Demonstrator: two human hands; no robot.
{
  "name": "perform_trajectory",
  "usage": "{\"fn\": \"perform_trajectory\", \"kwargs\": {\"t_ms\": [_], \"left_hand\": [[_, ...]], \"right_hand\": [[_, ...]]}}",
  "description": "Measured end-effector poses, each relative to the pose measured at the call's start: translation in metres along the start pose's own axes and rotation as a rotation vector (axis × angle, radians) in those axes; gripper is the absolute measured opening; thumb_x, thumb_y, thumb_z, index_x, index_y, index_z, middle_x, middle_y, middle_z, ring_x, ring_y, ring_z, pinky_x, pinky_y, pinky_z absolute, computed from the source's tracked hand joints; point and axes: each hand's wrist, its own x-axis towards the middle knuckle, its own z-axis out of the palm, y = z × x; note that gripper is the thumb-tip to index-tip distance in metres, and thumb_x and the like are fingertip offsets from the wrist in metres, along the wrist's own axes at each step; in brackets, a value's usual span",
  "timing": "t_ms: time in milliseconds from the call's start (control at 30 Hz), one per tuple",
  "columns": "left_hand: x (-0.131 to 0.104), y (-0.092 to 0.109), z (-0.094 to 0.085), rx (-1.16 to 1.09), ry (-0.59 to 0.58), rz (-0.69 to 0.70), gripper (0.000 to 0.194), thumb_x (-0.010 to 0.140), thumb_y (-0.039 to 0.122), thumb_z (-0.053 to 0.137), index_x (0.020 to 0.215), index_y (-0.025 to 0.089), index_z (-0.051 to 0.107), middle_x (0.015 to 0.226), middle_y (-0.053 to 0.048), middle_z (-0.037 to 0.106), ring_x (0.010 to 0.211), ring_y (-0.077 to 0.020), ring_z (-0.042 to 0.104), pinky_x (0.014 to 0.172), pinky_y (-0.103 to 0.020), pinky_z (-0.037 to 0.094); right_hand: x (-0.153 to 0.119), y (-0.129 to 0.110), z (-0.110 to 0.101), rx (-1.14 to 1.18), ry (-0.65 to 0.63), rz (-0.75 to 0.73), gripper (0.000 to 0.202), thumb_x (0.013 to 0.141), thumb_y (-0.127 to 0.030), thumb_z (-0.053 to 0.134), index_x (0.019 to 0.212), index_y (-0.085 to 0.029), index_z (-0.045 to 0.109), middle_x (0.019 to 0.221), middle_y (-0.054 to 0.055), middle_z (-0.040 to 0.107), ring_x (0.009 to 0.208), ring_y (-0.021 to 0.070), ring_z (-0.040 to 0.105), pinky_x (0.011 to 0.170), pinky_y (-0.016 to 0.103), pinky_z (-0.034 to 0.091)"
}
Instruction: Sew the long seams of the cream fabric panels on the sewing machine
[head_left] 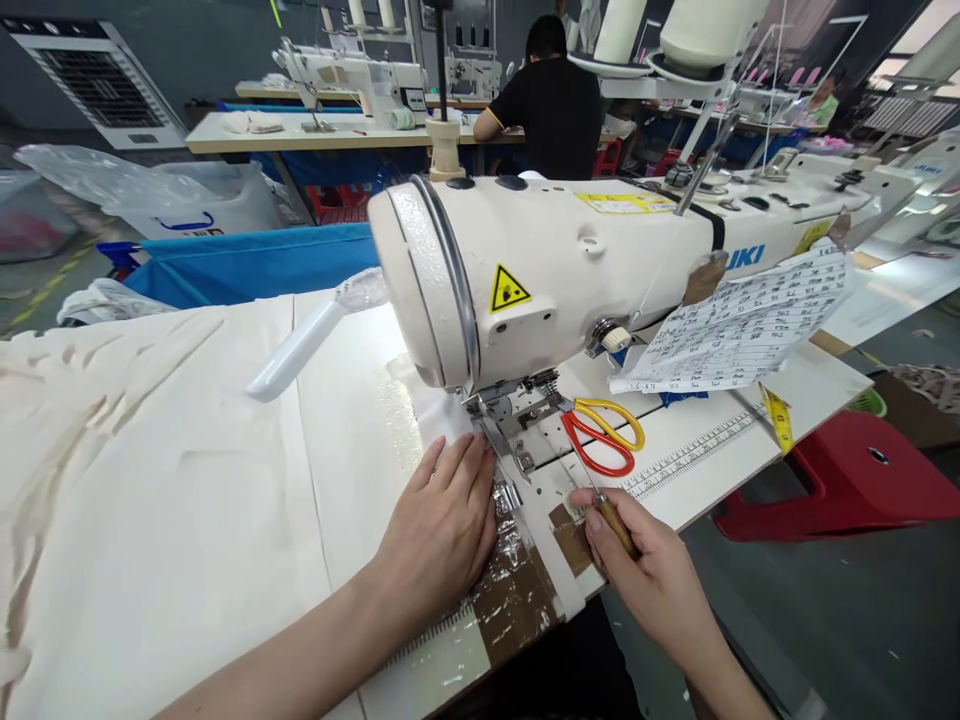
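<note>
Standing on the table [817, 385], the sewing machine [525, 270] has white fabric [439, 412] at its needle area. Left hand [442, 520] lies flat, palm down, fingertips at fabric. Right hand [641, 560], near red-and-yellow scissors [577, 440], grips a wooden-handled tool [616, 525].

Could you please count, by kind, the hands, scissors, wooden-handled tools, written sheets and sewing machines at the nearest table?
Hands: 2, left hand and right hand
Scissors: 1
Wooden-handled tool: 1
Written sheet: 1
Sewing machine: 1
Total: 6
</note>
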Motion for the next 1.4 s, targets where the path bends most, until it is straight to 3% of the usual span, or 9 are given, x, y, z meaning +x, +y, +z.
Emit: {"fn": "perform_trajectory", "kwargs": {"t_ms": [233,300,400,500,667,800,1000,1267,1400], "left_hand": [[0.000,-0.003,0.004,-0.006,-0.015,-0.012,0.047,0.097,0.026,0.032,0.131,0.002,0.055,0.135,-0.021,0.057,0.128,-0.0317,0.050,0.112,-0.049,0.035],[0.001,-0.005,0.005,-0.022,-0.018,-0.018,0.047,0.097,0.026,0.034,0.133,0.001,0.053,0.137,-0.022,0.055,0.129,-0.0324,0.049,0.112,-0.049,0.035],[0.003,-0.010,0.007,-0.055,-0.032,-0.044,0.046,0.097,0.026,0.035,0.134,0.002,0.051,0.137,-0.021,0.054,0.129,-0.0325,0.048,0.109,-0.049,0.038],[0.005,-0.013,0.006,-0.099,-0.071,-0.095,0.044,0.098,0.026,0.036,0.134,0.003,0.049,0.131,-0.019,0.056,0.119,-0.0299,0.052,0.100,-0.045,0.046],[0.008,-0.019,0.005,-0.145,-0.039,-0.101,0.040,0.096,0.022,0.038,0.128,0.003,0.052,0.123,-0.018,0.058,0.109,-0.0281,0.055,0.093,-0.041,0.050],[0.008,-0.021,0.006,-0.151,0.014,-0.074,0.038,0.094,0.017,0.039,0.126,0.004,0.054,0.121,-0.017,0.060,0.111,-0.0279,0.056,0.095,-0.041,0.050],[0.007,-0.021,0.009,-0.128,0.055,-0.053,0.038,0.091,0.011,0.041,0.124,-0.003,0.055,0.119,-0.019,0.061,0.109,-0.0289,0.056,0.092,-0.042,0.051],[0.009,-0.022,0.009,-0.146,0.029,-0.082,0.039,0.091,0.015,0.043,0.122,-0.003,0.057,0.119,-0.020,0.059,0.105,-0.0294,0.055,0.089,-0.042,0.051],[0.009,-0.026,0.011,-0.173,0.040,-0.096,0.041,0.092,0.018,0.042,0.124,-0.004,0.055,0.119,-0.021,0.058,0.107,-0.0298,0.054,0.092,-0.043,0.050]], "right_hand": [[-0.005,-0.008,0.005,0.048,0.059,0.002,0.035,0.102,-0.039,0.046,0.131,-0.022,0.053,0.078,0.002,0.062,0.059,0.0161,0.056,0.048,0.022,0.046],[-0.005,-0.010,0.008,0.021,0.087,-0.069,0.034,0.104,-0.034,0.042,0.135,-0.022,0.048,0.075,0.001,0.060,0.060,0.0156,0.056,0.051,0.022,0.048],[-0.002,-0.013,0.015,-0.013,0.093,-0.191,0.023,0.103,-0.027,0.042,0.124,-0.024,0.052,0.080,0.001,0.061,0.067,0.0158,0.060,0.056,0.023,0.049],[0.007,-0.019,0.025,-0.026,0.013,-0.376,0.019,0.100,-0.018,0.043,0.115,-0.022,0.055,0.091,0.005,0.062,0.079,0.0172,0.062,0.066,0.026,0.050],[0.025,-0.027,0.043,-0.289,-0.059,-0.616,0.020,0.098,-0.013,0.043,0.108,-0.015,0.060,0.083,0.006,0.061,0.071,0.0184,0.058,0.062,0.029,0.045],[0.032,-0.028,0.052,-0.509,-0.026,-0.640,0.023,0.099,-0.014,0.041,0.107,-0.013,0.062,0.084,0.008,0.063,0.068,0.0196,0.059,0.060,0.030,0.043],[0.033,-0.027,0.058,-0.631,0.007,-0.659,0.025,0.099,-0.016,0.038,0.105,-0.013,0.063,0.083,0.007,0.063,0.062,0.0197,0.057,0.055,0.030,0.039],[0.030,-0.029,0.062,-0.759,0.045,-0.654,0.026,0.098,-0.013,0.039,0.104,-0.013,0.064,0.083,0.008,0.065,0.061,0.0213,0.059,0.054,0.032,0.039],[0.030,-0.035,0.068,-0.886,0.053,-0.591,0.025,0.092,-0.008,0.048,0.112,-0.012,0.064,0.085,0.008,0.067,0.061,0.0209,0.062,0.053,0.032,0.040]]}}
